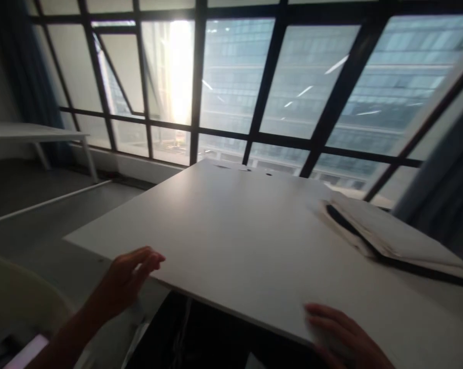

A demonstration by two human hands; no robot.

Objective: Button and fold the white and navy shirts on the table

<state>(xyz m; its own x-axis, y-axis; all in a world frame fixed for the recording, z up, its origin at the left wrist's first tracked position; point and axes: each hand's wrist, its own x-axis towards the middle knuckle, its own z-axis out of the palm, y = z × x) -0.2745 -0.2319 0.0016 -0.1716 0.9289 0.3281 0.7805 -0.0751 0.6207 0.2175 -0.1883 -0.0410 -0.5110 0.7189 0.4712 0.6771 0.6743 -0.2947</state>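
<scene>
White and smooth, a tabletop (pixel 224 230) spreads out directly in front of a person seen from head height, its near edge close to the body and its far end by a wall of windows (pixel 237 77). The left hand (pixel 126 279) hangs at the near edge, toward the left corner, fingers extended side by side and slightly curled. Well apart from it, the right hand (pixel 342 330) is blurred over the near edge, its fingers loosely stretched; whether either hand touches the surface cannot be told. A folded cream fabric bundle (pixel 408 236) with a dark layer showing along its side lies on the right part of the tabletop, beyond the right hand. Below the near edge is dark clothing (pixel 216 338) with a pale cord (pixel 183 323). At lower left, a pale yellowish rounded form (pixel 20 302), too blurred to name, sits near a pink-lit object (pixel 26 352) beside the left forearm. A second white table (pixel 32 131) stands farther off on the left. Blue curtains (pixel 446 184) hang at both ends of the black-framed windows; one pane (pixel 120 72) is tilted, glare floods another, and a building facade (pixel 239 56) shows outside.
</scene>
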